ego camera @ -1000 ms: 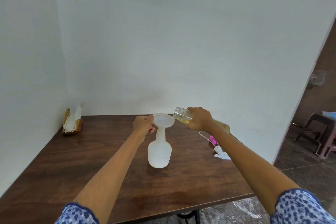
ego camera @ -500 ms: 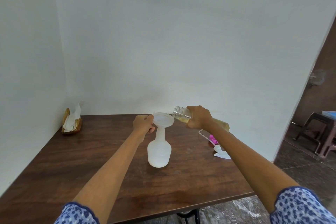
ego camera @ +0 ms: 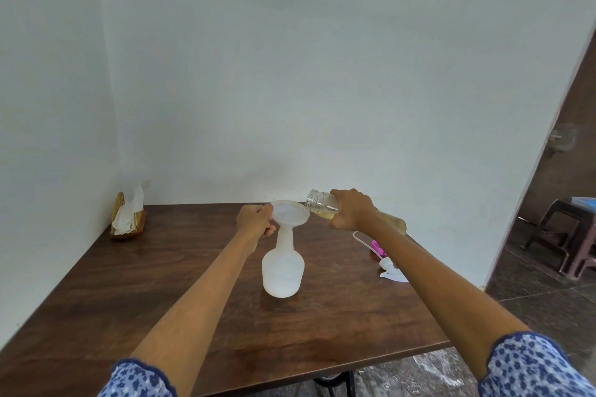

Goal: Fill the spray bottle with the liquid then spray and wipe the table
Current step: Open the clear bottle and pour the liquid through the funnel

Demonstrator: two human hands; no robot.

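Now filling, the first step of the task. Nearest, on the dark wooden table point(ego camera: 145, 316), just below the left fingers: the spray bottle point(ego camera: 283, 267), upright, cap off, white and translucent, no liquid level discernible. Left hand point(ego camera: 254, 224) curled round the rim of the funnel point(ego camera: 289, 214) seated in the bottle neck, pinching it steady. Right hand point(ego camera: 350, 209) wrapped round the clear supply bottle point(ego camera: 325, 205), tipped nearly level, open mouth just over the funnel's right edge, yellowish liquid pooled low under the fingers; no stream visible. Beyond the right wrist, lying on the table: the spray head point(ego camera: 388, 267) with its tube and pink part. Far to the left of the left fingers, by the wall: tissue holder point(ego camera: 127, 216).

Next, probably: tip further, slowly, mouth kept inside the funnel rim, funnel held upright to avoid a spill.
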